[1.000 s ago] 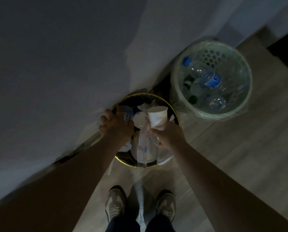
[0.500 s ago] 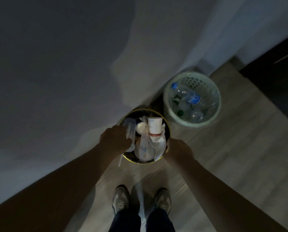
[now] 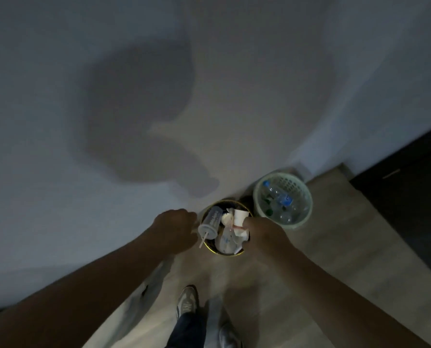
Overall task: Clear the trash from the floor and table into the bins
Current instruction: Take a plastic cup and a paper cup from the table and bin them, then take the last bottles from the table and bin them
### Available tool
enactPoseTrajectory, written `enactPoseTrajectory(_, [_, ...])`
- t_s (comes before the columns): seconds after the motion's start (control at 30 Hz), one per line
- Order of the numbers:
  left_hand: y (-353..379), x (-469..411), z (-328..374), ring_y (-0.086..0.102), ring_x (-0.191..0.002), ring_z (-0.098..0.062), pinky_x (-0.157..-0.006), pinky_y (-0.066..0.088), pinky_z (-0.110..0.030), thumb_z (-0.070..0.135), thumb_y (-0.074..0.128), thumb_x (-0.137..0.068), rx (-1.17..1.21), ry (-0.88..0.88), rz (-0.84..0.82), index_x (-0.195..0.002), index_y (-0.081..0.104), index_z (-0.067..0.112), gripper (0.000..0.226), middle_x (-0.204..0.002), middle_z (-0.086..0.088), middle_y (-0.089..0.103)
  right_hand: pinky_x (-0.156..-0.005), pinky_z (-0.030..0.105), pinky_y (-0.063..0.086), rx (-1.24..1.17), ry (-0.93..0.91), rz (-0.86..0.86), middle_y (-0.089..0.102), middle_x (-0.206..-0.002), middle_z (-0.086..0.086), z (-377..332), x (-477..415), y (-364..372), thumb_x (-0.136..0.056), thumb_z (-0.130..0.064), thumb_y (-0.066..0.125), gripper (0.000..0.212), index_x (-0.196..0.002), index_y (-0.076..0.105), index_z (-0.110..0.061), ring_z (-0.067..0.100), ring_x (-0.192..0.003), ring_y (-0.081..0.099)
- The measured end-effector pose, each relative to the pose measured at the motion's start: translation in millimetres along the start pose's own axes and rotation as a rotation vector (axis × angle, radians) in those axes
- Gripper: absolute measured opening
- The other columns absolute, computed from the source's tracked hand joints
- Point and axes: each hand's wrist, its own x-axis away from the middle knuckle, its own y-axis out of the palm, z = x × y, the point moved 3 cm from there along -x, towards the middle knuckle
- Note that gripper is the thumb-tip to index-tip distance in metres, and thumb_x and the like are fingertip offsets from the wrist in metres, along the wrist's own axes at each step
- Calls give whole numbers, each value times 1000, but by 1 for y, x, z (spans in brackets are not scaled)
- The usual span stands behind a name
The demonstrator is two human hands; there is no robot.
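Observation:
A dark round bin with a gold rim (image 3: 225,253) stands on the floor against the wall, heaped with trash. On its left edge lies a clear plastic cup (image 3: 210,223) with a lid and straw. A white paper cup (image 3: 240,217) with a red band and a clear plastic bag (image 3: 225,241) stick out of the heap. My left hand (image 3: 176,229) sits just left of the bin, its fingers curled, next to the plastic cup's lid. My right hand (image 3: 262,233) rests over the bin's right edge with its fingertips at the paper cup; its grip is hidden.
A pale green mesh bin (image 3: 257,197) holding plastic bottles (image 3: 280,198) stands right of the dark bin. The grey wall is directly behind both. My shoes (image 3: 187,301) are on the wooden floor below. A dark cabinet (image 3: 410,192) fills the right side.
The view has pulled back and up, so the bins look smaller. The plastic cup now lies uncovered beside my left hand. My right hand has moved in onto the paper cup side.

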Motion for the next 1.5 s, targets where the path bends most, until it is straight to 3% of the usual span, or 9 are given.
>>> enactPoseTrajectory(0.07, [-26,40,5,54,-114,-24,-95,44,-31,39,45,-94,1,-19,27,-130,47,14,44,-124,-7,55,-91,30,41,49,-86,46,59,-123,6,-15,26,-34,-90,-25,60,34,-121,54,-13,24,-118,53])
enactPoseTrajectory(0.17, [-68,102,12,55,-113,-21,-96,45,-32,39,47,-94,14,-61,120,-131,48,15,44,-124,-5,57,-80,32,38,111,-237,114,59,-113,6,-39,63,-84,-87,-23,61,28,-112,55,-14,27,-111,55])
enactPoseTrajectory(0.3, [-130,188,6,57,-110,-21,-94,47,-33,41,49,-94,19,-160,278,-131,48,16,45,-123,-4,58,-90,27,38,178,-450,137,54,-125,4,-95,111,-161,-89,-27,59,42,-129,50,-15,22,-117,50])
enactPoseTrajectory(0.5, [-214,347,-29,55,-113,-22,-96,46,-35,43,49,-94,-13,-402,555,-136,45,19,48,-126,-3,56,-88,25,40,264,-770,315,58,-124,1,-224,192,-251,-87,-28,60,41,-127,55,-19,20,-114,54])
enactPoseTrajectory(0.67, [-226,497,-58,57,-110,-17,-94,46,-29,45,51,-92,-15,-652,754,-132,48,23,46,-122,3,59,-89,25,42,250,-1085,410,59,-121,-4,-344,276,-278,-86,-31,62,41,-126,55,-24,13,-110,54])
enactPoseTrajectory(0.93, [-157,733,-50,63,-95,-21,-81,50,-31,50,48,-80,-51,-1040,931,-111,61,21,44,-105,2,65,-90,24,46,223,-1526,405,58,-123,-8,-499,440,-230,-86,-32,63,42,-127,56,-27,9,-110,55])
enactPoseTrajectory(1.13, [-74,878,-14,60,-102,-11,-89,48,-26,45,57,-88,-39,-1287,878,-122,58,28,38,-115,9,62,-88,25,49,228,-1775,342,62,-116,-8,-583,569,-144,-82,-33,65,39,-120,61,-26,10,-107,59])
enactPoseTrajectory(1.23, [-32,946,9,57,-108,-10,-91,47,-24,43,56,-90,-26,-1415,836,-127,55,28,40,-119,10,59,-93,33,49,233,-1871,298,65,-114,-6,-617,634,-94,-80,-35,65,39,-119,62,-26,13,-106,60])
enactPoseTrajectory(1.5, [77,1082,51,56,-97,-5,-83,49,-21,43,58,-88,83,-1687,749,-112,59,29,27,-109,11,59,-88,33,51,291,-2067,169,65,-108,-6,-685,762,26,-80,-33,63,35,-114,63,-27,14,-104,60])
